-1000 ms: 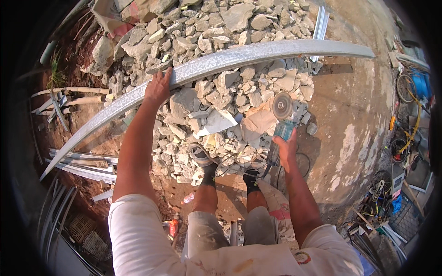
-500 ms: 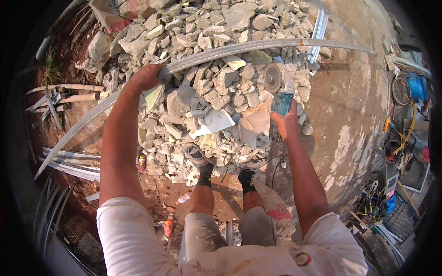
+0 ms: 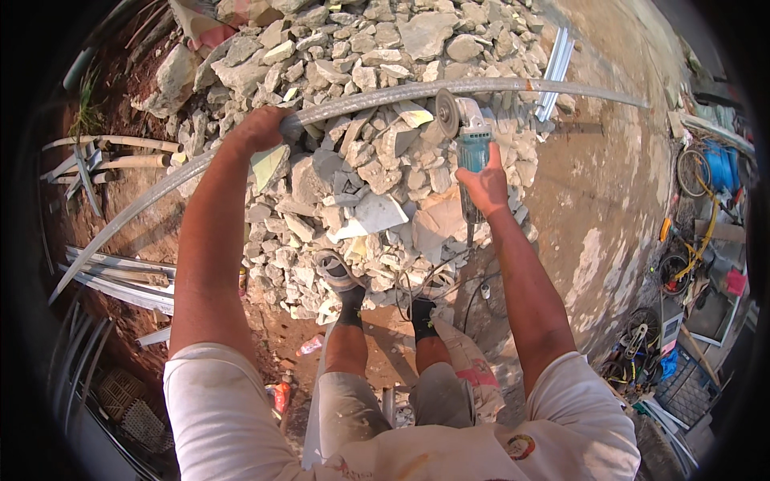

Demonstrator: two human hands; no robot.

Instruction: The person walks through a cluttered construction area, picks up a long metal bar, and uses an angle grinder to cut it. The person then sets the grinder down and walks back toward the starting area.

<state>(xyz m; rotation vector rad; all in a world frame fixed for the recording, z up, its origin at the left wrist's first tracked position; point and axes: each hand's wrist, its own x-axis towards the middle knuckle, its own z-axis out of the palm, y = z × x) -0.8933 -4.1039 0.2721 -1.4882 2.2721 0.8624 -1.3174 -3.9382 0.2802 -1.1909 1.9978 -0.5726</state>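
Note:
A long grey metal bar (image 3: pixel 377 98) runs from side to side above the rubble. My left hand (image 3: pixel 263 130) is closed around it, left of its middle. My right hand (image 3: pixel 486 189) grips a teal angle grinder (image 3: pixel 475 150) by its body, thumb along the near side. The round disc (image 3: pixel 447 112) of the grinder is tilted partly edge-on and sits at the bar's near edge, right of my left hand; whether it touches cannot be told. A cord trails from the grinder toward my feet.
A heap of broken concrete (image 3: pixel 373 176) lies in front of my feet. Light metal profiles (image 3: pixel 556 72) rest at the far right of it. More metal strips (image 3: pixel 120 284) and bamboo poles (image 3: pixel 120 152) lie at left. Bicycles (image 3: pixel 694 172) and clutter line the right side.
My right hand has moved the grinder up and to the left, closer to the bar, and its disc has turned more edge-on. My left hand keeps its grip on the bar.

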